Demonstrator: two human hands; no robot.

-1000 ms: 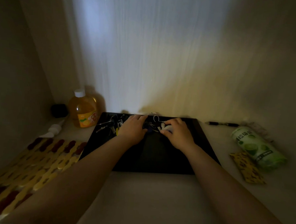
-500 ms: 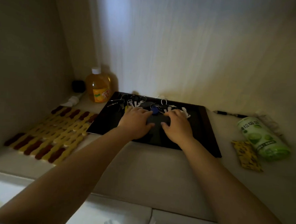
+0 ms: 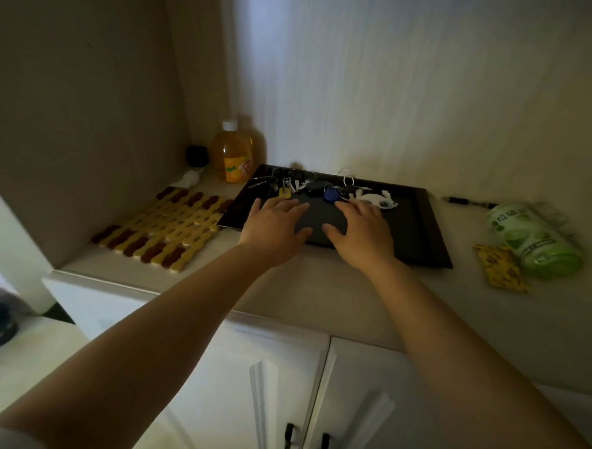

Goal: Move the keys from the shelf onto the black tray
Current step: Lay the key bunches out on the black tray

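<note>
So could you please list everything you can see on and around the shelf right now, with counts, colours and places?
black tray: one, black, middle of the shelf
keys: one cluster, dark metal with blue, yellow and white tags, along the tray's far edge
bottle: one, orange liquid, white cap, back left
woven mat: one, yellow and dark red, left of the tray
pen: one, dark, right of the tray by the wall
green can: one, lying on its side, far right
yellow packet: one, beside the can
cabinet doors: two, white, below
left hand: open, flat over the tray
right hand: open, flat over the tray
</note>
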